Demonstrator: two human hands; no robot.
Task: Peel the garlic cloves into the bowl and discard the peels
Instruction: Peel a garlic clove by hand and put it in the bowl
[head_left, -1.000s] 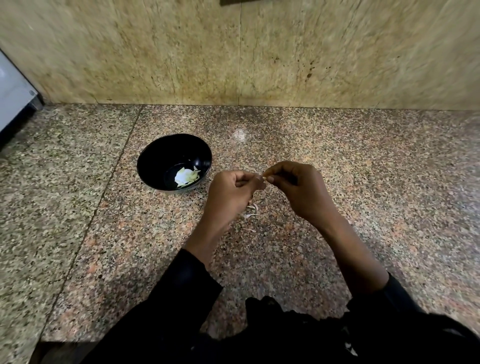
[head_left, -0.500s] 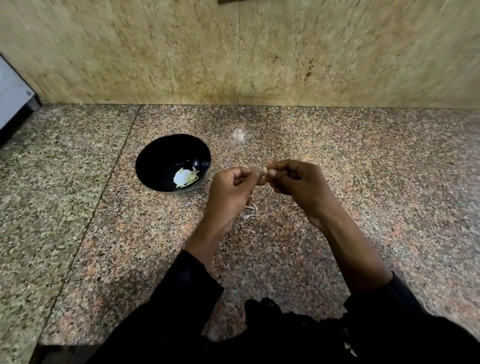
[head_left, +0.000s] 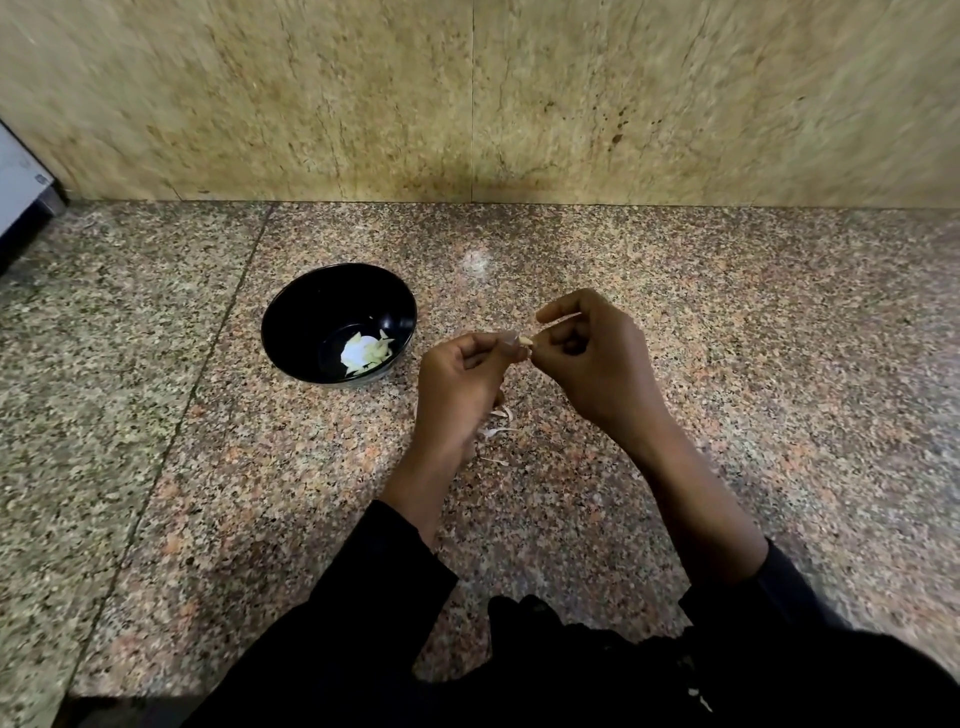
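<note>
Bowl (head_left: 291, 322) sits on the counter (head_left: 727, 364), just left of the left hand and slightly farther from the person; not touching it. Pale peeled garlic (head_left: 366, 352) lies in the bowl bottom, toward the side nearest the hand.

Left hand (head_left: 460, 384) is raised over the counter, fingers curled, fingertips pinching the left end of a clove (head_left: 525, 340). The clove shows as a small pale tip in the gap between both hands' fingertips; most of it is hidden.

Peels (head_left: 496, 423) lie on the counter directly below the left hand, by its right edge, nearer the person than the clove. A few thin white scraps, partly covered by the hand.

Right hand (head_left: 597, 364) is just right of the left, fingertips meeting it at the clove. Fingers curled, thumb and forefinger pinching at the clove's right end; whether they grip clove or loose skin is unclear. A thin pale strip runs along the forefinger.

Dark sleeves (head_left: 374, 597) cover both forearms.
</note>
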